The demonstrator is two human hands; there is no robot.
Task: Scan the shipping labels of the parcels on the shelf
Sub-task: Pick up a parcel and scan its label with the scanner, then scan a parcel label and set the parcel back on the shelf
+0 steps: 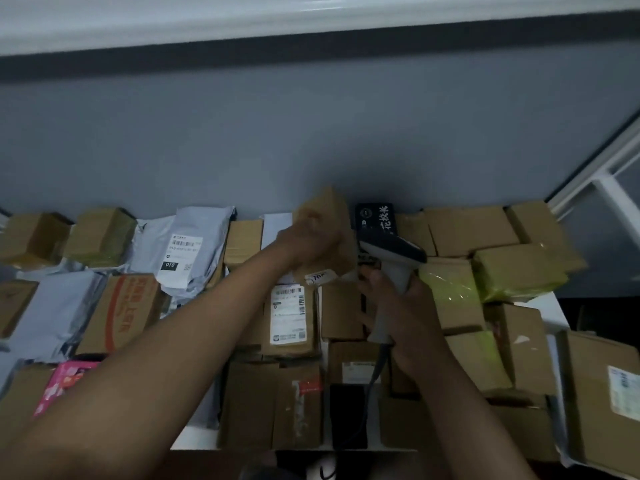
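Both hands are working over the middle of the shelf: the left hand (311, 233) is gripping a small brown box (329, 223), fingers curled round its near side, and is holding it tilted up off the pile near the back wall (311, 133), while the right hand (405, 306) is wrapping round the pale handle of a barcode scanner (391, 258), whose dark head is pointing left toward that box. A grey cable (375, 372) is hanging from the base of the handle down over the parcels. Just below the raised box a flat brown parcel with a white shipping label (289, 317) is lying face up, and behind the scanner a black box with white writing (375, 216) is standing against the wall. To the left a grey mailing bag with a white label (187, 247) and an orange-printed carton (124, 310) are lying among more boxes; a pink packet (64, 382) is sitting near the front edge. To the right, boxes wrapped in yellow-green tape (512, 271) are crowding the white shelf (554, 306)
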